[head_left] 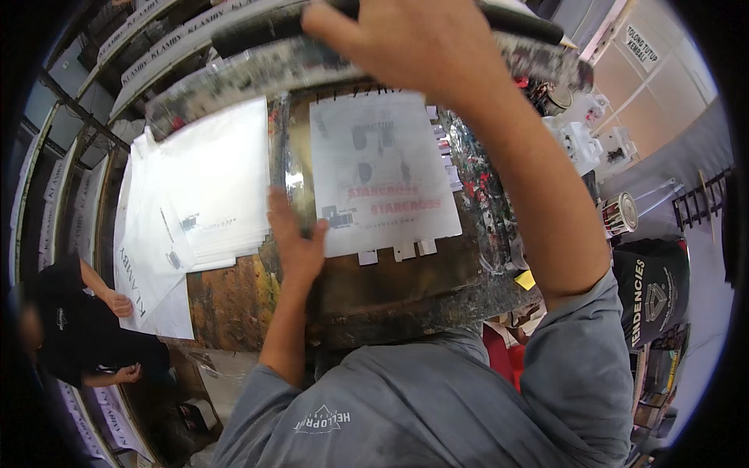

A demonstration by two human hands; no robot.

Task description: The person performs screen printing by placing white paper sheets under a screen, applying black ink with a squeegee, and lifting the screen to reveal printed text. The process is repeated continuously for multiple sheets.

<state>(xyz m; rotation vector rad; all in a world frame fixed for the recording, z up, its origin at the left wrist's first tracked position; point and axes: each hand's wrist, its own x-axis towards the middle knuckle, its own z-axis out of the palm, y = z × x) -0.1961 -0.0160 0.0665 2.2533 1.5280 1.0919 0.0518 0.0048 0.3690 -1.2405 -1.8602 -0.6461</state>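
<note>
A whitish translucent plastic bag (382, 175) with red and dark print lies on the work board (367, 288), in the middle before me. My left hand (296, 242), slightly blurred, hovers by its left edge with thumb and fingers apart and nothing in them. Left of that hand spreads a pile of similar white bags (211, 179). My right arm reaches up across the right side. My right hand (421, 47) is at the top, in front of a black padded bar (261, 33); its fingers run out of the picture, so whether it grips the bar is hidden.
At the left, a co-worker's hand (117, 304) touches the pile's near corner. Racks with labelled boards (168, 51) stand behind it. A paint can (620, 212) and white plastic containers (581, 144) are at the right. White tabs (425, 247) stick out under the middle bag.
</note>
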